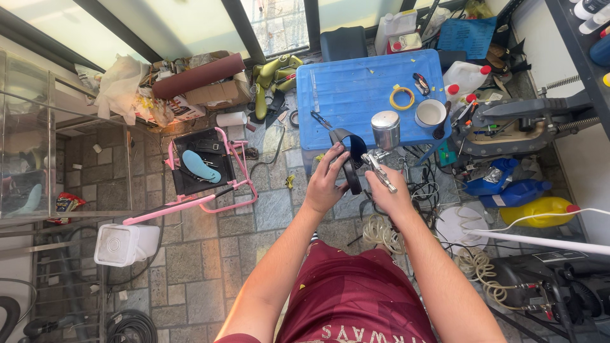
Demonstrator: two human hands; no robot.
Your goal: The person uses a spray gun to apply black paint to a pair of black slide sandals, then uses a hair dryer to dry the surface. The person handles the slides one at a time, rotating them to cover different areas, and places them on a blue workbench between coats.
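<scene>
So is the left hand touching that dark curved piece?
Touching. The head view shows the left hand with its fingers wrapped around the dark curved piece.

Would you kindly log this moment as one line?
left hand: holds black strap | right hand: holds spray gun | behind: blue table

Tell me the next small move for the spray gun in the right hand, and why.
Probably tilt the silver metal spray gun in the right hand toward the dark curved strap-like piece held by the left hand; its nozzle sits beside the piece, not clearly facing it.
</scene>
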